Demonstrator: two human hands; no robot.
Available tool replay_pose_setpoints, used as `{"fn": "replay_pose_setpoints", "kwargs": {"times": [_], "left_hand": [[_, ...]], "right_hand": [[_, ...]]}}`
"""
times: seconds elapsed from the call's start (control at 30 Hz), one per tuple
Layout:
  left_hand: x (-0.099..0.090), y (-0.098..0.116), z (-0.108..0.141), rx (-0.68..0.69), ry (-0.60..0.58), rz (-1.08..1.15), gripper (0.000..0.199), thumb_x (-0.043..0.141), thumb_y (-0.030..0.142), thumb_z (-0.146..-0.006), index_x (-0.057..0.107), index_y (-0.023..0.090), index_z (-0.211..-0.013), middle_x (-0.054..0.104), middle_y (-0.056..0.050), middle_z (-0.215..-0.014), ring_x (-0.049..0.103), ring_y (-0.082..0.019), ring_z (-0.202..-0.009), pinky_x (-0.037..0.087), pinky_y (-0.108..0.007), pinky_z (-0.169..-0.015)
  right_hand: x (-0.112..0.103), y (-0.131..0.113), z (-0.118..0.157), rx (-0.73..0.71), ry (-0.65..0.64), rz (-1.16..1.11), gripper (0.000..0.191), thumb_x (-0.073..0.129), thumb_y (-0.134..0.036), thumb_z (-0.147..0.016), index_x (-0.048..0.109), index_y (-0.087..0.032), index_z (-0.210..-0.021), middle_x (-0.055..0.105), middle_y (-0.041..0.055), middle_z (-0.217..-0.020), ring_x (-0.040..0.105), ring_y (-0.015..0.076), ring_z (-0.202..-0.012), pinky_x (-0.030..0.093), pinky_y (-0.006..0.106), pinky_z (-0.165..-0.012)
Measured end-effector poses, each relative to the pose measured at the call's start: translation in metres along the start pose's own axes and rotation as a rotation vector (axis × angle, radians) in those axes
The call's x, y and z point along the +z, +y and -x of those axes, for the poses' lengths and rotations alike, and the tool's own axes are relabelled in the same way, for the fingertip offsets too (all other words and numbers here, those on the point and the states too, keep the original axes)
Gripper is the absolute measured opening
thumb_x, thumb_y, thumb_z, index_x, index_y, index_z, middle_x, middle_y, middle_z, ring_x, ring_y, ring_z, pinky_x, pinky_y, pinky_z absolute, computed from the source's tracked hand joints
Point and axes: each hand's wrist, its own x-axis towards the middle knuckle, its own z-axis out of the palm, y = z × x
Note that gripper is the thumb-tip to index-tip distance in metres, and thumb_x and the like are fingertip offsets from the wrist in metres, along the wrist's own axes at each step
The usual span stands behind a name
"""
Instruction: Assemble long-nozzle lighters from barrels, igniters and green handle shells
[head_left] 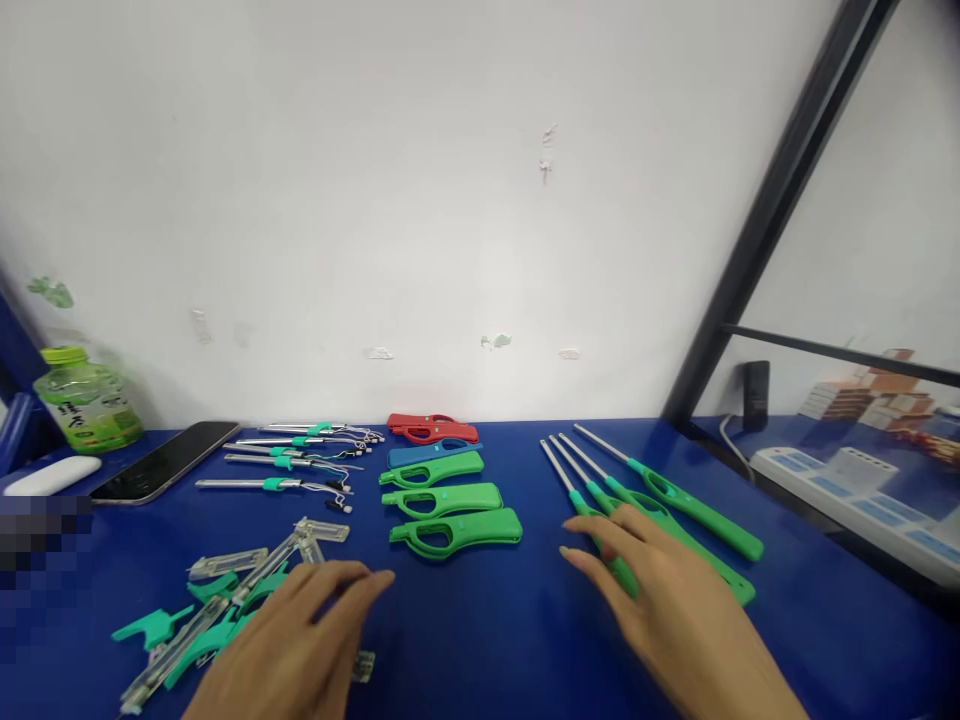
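My left hand (300, 645) hovers at the lower left with fingers bent and thumb apart, seemingly holding nothing. It partly covers a pile of clear plastic tanks (180, 650) and teal triggers (154, 627). One clear piece (364, 666) pokes out beside it; whether they touch I cannot tell. On the right, my right hand (660, 585) is open over assembled long-nosed lighters with green handles (705, 515), hiding part of them. Between the hands lie green handle shells (465, 530), a blue shell (424, 453) and red shells (435, 430).
Metal lighter tubes with wires (251, 484) lie at the back left. Farther left are a phone (169, 462), a white rounded object (52, 475) and a green-capped bottle (86, 400). A white power strip (855, 510) and dark frame post (750, 250) stand at right.
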Motion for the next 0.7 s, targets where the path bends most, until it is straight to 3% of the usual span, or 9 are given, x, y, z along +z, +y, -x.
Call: {"fn": "replay_pose_setpoints", "kwargs": {"times": [0.1, 0.17, 0.27, 0.37, 0.5, 0.7], "left_hand": [[-0.011, -0.02, -0.014, -0.267, -0.076, 0.027, 0.032, 0.048, 0.036, -0.104, 0.077, 0.029, -0.116, 0.078, -0.004, -0.111, 0.08, -0.018, -0.077, 0.061, -0.023, -0.06], [-0.017, -0.031, -0.021, -0.447, -0.159, 0.065, 0.038, 0.047, 0.046, -0.101, 0.077, 0.027, -0.115, 0.072, -0.009, -0.12, 0.076, -0.016, -0.065, 0.055, -0.023, -0.046], [-0.025, -0.038, -0.026, -0.707, -0.256, 0.185, 0.047, 0.047, 0.057, -0.097, 0.068, 0.028, -0.127, 0.061, -0.012, -0.133, 0.075, -0.016, -0.062, 0.05, -0.024, -0.037], [-0.032, -0.035, -0.023, -0.878, -0.297, 0.301, 0.051, 0.047, 0.064, -0.095, 0.06, 0.031, -0.132, 0.062, -0.01, -0.129, 0.071, -0.016, -0.054, 0.046, -0.025, -0.031], [-0.041, -0.028, -0.019, -0.846, -0.282, 0.262, 0.05, 0.047, 0.065, -0.095, 0.062, 0.031, -0.127, 0.063, -0.005, -0.119, 0.064, -0.012, -0.044, 0.044, -0.027, -0.033], [-0.047, -0.022, -0.025, -0.605, -0.329, 0.151, 0.042, 0.042, 0.056, -0.1, 0.072, 0.029, -0.113, 0.066, -0.001, -0.099, 0.062, -0.013, -0.052, 0.05, -0.032, -0.057]], "right_hand": [[-0.004, -0.032, -0.031, -0.134, -0.155, -0.006, 0.021, 0.06, -0.037, -0.112, 0.071, -0.033, -0.129, 0.072, 0.0021, -0.108, 0.078, 0.0225, -0.084, 0.058, 0.031, -0.069], [0.002, -0.045, -0.051, -0.199, -0.251, 0.006, 0.019, 0.07, -0.041, -0.107, 0.074, -0.029, -0.121, 0.072, 0.0027, -0.107, 0.076, 0.0236, -0.081, 0.054, 0.031, -0.066], [0.016, -0.049, -0.073, -0.231, -0.344, 0.017, 0.024, 0.08, -0.039, -0.101, 0.075, -0.022, -0.117, 0.072, 0.0052, -0.107, 0.077, 0.0276, -0.085, 0.052, 0.033, -0.067], [0.024, -0.043, -0.079, -0.221, -0.397, -0.015, 0.023, 0.078, -0.035, -0.102, 0.073, -0.021, -0.12, 0.071, 0.005, -0.109, 0.076, 0.0272, -0.091, 0.051, 0.033, -0.071], [0.019, -0.039, -0.066, -0.193, -0.456, -0.109, 0.024, 0.081, -0.037, -0.101, 0.071, -0.029, -0.121, 0.068, -0.0003, -0.112, 0.074, 0.0207, -0.086, 0.05, 0.031, -0.07], [0.016, -0.042, -0.047, -0.147, -0.463, -0.199, 0.019, 0.076, -0.044, -0.104, 0.069, -0.031, -0.117, 0.064, -0.0029, -0.116, 0.071, 0.0163, -0.082, 0.052, 0.031, -0.072]]}}
